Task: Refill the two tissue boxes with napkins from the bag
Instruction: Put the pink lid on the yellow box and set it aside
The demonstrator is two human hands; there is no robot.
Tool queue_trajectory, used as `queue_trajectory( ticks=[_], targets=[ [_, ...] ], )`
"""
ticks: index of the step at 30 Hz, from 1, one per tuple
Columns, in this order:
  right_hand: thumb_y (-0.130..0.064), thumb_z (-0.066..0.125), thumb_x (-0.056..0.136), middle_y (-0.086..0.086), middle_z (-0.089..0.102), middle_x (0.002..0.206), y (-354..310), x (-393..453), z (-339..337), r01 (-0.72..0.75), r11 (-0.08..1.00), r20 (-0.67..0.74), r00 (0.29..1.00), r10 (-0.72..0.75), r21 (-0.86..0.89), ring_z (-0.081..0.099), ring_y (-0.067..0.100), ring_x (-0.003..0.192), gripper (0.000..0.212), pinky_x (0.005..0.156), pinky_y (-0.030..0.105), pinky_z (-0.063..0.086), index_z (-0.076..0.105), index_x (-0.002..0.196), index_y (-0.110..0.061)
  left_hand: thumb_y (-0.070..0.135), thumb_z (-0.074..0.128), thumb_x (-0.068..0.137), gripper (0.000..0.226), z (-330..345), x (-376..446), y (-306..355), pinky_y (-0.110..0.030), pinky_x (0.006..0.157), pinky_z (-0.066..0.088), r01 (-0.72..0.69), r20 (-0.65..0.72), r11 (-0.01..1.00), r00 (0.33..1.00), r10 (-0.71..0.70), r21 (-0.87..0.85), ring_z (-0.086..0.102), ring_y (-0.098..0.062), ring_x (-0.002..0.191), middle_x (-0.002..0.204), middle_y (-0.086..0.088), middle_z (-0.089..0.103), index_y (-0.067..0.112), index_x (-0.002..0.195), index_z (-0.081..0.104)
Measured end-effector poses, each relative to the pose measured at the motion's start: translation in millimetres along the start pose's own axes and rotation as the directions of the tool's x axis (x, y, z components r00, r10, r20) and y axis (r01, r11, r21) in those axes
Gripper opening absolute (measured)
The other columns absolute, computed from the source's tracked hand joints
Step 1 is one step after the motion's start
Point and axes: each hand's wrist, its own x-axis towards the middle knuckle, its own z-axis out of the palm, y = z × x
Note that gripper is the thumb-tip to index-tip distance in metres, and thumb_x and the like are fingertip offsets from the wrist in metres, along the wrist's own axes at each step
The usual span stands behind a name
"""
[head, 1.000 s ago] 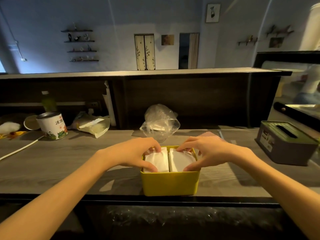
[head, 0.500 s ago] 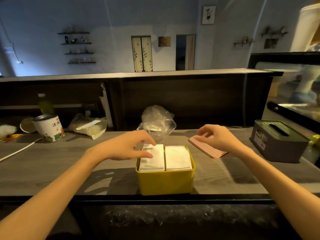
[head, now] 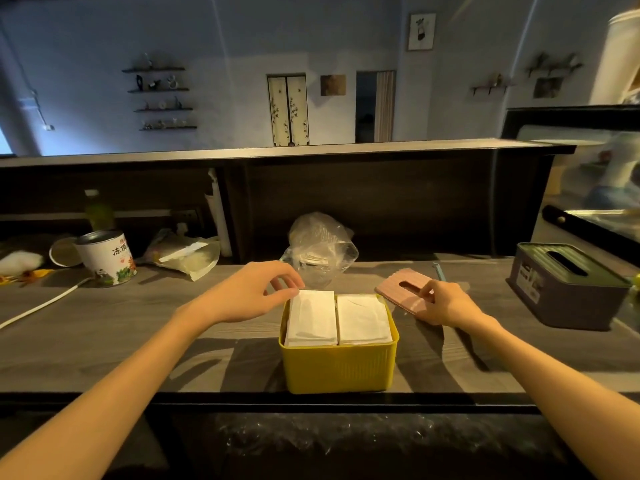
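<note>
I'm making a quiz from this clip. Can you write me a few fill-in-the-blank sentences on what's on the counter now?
The yellow box holds ___ stacks of napkins.
The right hand rests on the ___ lid.
The grey box has its lid ___.

Missing words: two; pink; on

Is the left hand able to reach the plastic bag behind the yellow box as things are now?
Probably yes. The left hand hovers open at the far left corner of the yellow box, and the plastic bag stands just beyond it on the counter, with nothing between them.
</note>
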Motion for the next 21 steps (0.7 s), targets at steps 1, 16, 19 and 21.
queue_trajectory(
  ticks=[1, 16, 19, 21],
  targets=[
    [-0.027, 0.08, 0.086, 0.008, 0.067, 0.122, -4, -1, -2, 0.023, 1.0, -0.014, 1.0, -0.023, 0.001, 0.063, 0.02, 0.099, 0.049, 0.089, 0.035, 0.058, 0.06, 0.13, -0.017, 0.033, 0.06, 0.099, 0.019, 1, 1, 0, -0.015, 0.079, 0.051, 0.004, -0.01, 1.0, 1.0, -0.004, 0.001, 0.059, 0.003, 0.1, 0.113, 0.018, 0.062, 0.033, 0.117, 0.062],
    [-0.03, 0.079, 0.087, -0.013, 0.072, 0.111, -114, -47, -110, 0.626, 0.742, 0.023, 0.761, -0.649, 0.238, 0.068, 0.0, 0.09, 0.055, 0.076, 0.016, 0.056, 0.054, 0.136, -0.032, 0.01, 0.072, 0.089, 0.033, -10, 40, 18, -0.035, 0.098, 0.051, -0.109, -0.523, 0.96, 0.82, 0.234, 0.259, 0.06, -0.011, 0.111, 0.117, 0.008, 0.067, 0.027, 0.116, 0.069],
    [-0.029, 0.076, 0.09, -0.012, 0.066, 0.123, -117, -50, -115, 0.724, 0.682, -0.15, 0.69, -0.708, 0.106, 0.064, 0.004, 0.108, 0.052, 0.088, 0.017, 0.055, 0.055, 0.139, -0.028, 0.011, 0.068, 0.092, 0.023, -19, 42, 20, -0.03, 0.08, 0.057, -0.042, -0.615, 0.996, 0.784, 0.084, 0.083, 0.064, -0.01, 0.089, 0.096, 0.007, 0.07, 0.028, 0.107, 0.07],
    [-0.035, 0.077, 0.088, -0.011, 0.054, 0.139, -118, -54, -113, 0.741, 0.671, -0.213, 0.661, -0.72, 0.029, 0.051, 0.004, 0.124, 0.065, 0.102, 0.021, 0.046, 0.048, 0.146, -0.031, 0.021, 0.071, 0.092, 0.015, -23, 43, 23, -0.024, 0.077, 0.055, -0.057, -0.603, 0.996, 0.798, 0.0, -0.076, 0.065, -0.006, 0.087, 0.093, 0.009, 0.07, 0.026, 0.106, 0.069]
  ],
)
